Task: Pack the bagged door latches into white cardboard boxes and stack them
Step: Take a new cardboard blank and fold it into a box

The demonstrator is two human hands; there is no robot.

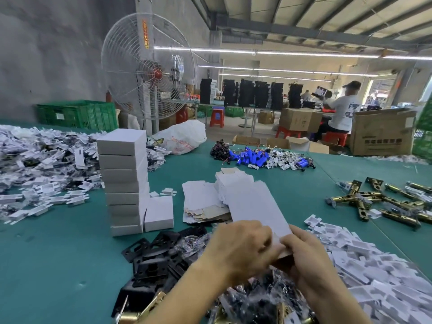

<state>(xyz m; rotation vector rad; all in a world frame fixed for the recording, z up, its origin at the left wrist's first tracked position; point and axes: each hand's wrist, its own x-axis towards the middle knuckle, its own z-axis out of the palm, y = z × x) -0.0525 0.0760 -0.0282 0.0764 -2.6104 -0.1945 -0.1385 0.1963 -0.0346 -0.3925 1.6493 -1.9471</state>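
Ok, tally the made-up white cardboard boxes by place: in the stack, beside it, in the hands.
Stacked white cardboard boxes: 8
White cardboard box beside the stack: 1
Held white cardboard box, gripped by left hand and right hand: 1
Total: 10

I saw a teal-green table cover point(58, 265) under everything. The stacked boxes point(125, 181) were plain white, as was the flat carton point(254, 206), brown on its inner face at the near end. The plates point(152, 256) were matt black, the latches point(385, 204) brass-gold, the cylinders point(250, 157) bright blue. Farther off I noted a green latticed crate point(77, 113), a red stool point(217, 116) and a white fan point(149, 73) with a red hub.
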